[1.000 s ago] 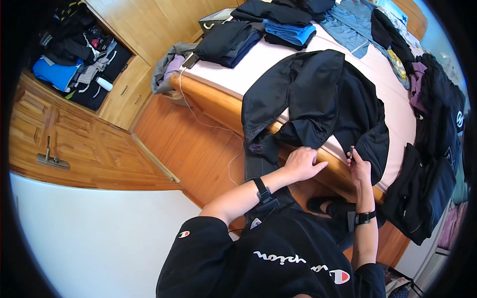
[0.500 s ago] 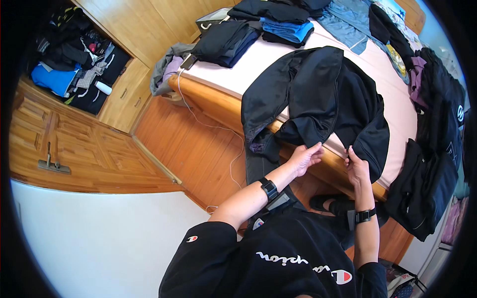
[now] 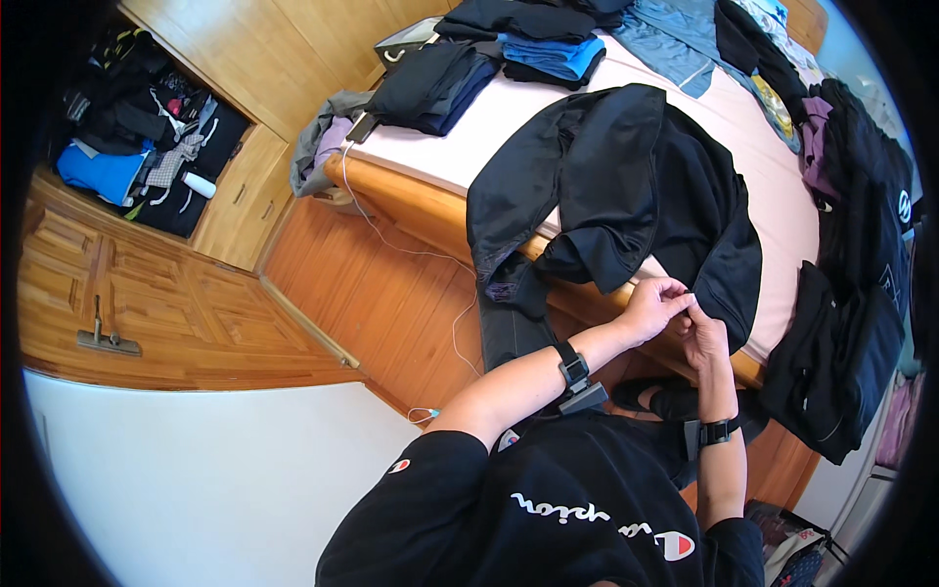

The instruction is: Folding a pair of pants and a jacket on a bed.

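Observation:
A black jacket (image 3: 614,186) lies spread over the corner of the bed, its front open and its lower part hanging over the wooden bed frame. My left hand (image 3: 657,311) is closed in a pinch, its fingertips meeting those of my right hand (image 3: 706,340) at the lower edge of the jacket's right front panel. My right hand is closed on that edge, thumb up. The small part between the fingertips is mostly hidden. The left front panel hangs loose beside my left hand. A dark strap with a small box sits on each wrist.
Folded dark clothes (image 3: 435,86) and a blue folded garment (image 3: 553,57) are stacked on the bed (image 3: 430,157). A phone (image 3: 363,127) with a white cable lies at its corner. More black clothes (image 3: 831,362) hang over the right side. An open drawer (image 3: 220,186) holds jumbled clothing.
My left hand has let go of the jacket's left front panel and moved right to meet my right hand. The right hand has stayed nearly in place.

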